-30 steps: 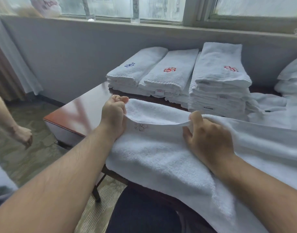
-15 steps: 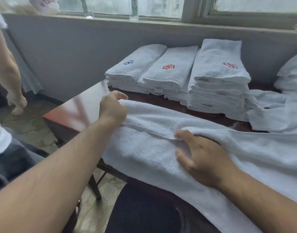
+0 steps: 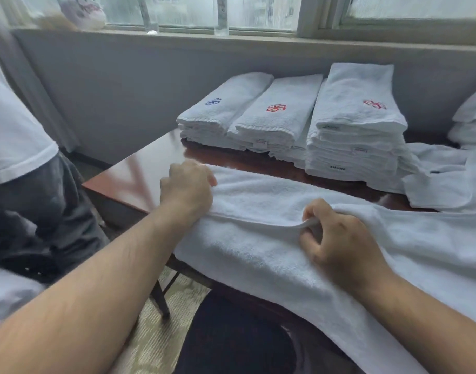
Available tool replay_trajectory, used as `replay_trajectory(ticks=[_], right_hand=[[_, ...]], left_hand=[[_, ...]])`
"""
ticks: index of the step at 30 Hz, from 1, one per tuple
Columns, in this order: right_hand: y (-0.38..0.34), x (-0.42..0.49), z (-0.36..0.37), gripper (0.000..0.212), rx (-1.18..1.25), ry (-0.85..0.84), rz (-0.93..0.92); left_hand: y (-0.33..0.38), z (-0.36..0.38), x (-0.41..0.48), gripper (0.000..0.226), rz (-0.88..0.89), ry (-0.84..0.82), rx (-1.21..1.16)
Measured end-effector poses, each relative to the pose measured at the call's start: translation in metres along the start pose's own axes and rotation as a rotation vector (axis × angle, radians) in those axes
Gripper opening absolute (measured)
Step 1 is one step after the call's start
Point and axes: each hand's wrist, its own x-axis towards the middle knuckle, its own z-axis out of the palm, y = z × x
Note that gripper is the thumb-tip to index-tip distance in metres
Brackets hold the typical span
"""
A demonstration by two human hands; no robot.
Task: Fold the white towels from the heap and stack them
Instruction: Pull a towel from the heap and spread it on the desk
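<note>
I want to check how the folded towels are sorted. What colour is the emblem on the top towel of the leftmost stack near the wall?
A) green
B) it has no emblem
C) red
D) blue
D: the top towel of the leftmost stack carries a blue emblem, while the middle stack and the right stack show red ones on top.
</note>
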Motion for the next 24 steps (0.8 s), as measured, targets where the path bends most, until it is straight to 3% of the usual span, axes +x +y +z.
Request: replay_trajectory(ticks=[2, 4, 6, 8, 10, 12, 14, 19, 21, 24], right_hand=[[-0.001, 0.0, 0.0, 0.027, 0.0, -0.02, 0.01], [0.0, 0.0, 0.001, 0.027, -0.02, -0.033, 0.02], [0.001, -0.001, 0.001, 0.037, 0.0, -0.074, 0.032], [0.006, -0.004, -0.01, 0.055, 0.147, -0.128, 0.07], [0.017, -0.015, -0.032, 0.066, 0.307, -0.09, 0.123], [0.032, -0.031, -0.058, 0.056, 0.324, 0.037, 0.159], [0.051, -0.049, -0.082, 0.042, 0.188, 0.139, 0.221], [0.091, -0.093, -0.102, 0.036, -0.075, 0.195, 0.418], [0.091, -0.098, -0.1, 0.035, -0.068, 0.211, 0.379], [0.089, -0.097, -0.1, 0.028, -0.085, 0.298, 0.372]], left_hand=[[0.01, -0.001, -0.009, 0.053, 0.069, 0.037, 0.109], [0.027, 0.002, -0.021, 0.054, 0.254, 0.049, -0.028], [0.047, 0.009, -0.035, 0.047, 0.412, -0.049, -0.213], [0.06, 0.02, -0.044, 0.04, 0.442, -0.155, -0.247], [0.062, 0.03, -0.047, 0.045, 0.438, -0.197, -0.119], [0.059, 0.034, -0.047, 0.05, 0.442, -0.207, -0.038], [0.058, 0.033, -0.045, 0.052, 0.441, -0.227, -0.023], [0.084, 0.032, -0.055, 0.04, 0.349, -0.157, -0.11], [0.115, 0.032, -0.069, 0.037, 0.399, -0.119, -0.213], [0.172, 0.038, -0.089, 0.046, 0.548, -0.187, -0.261]])
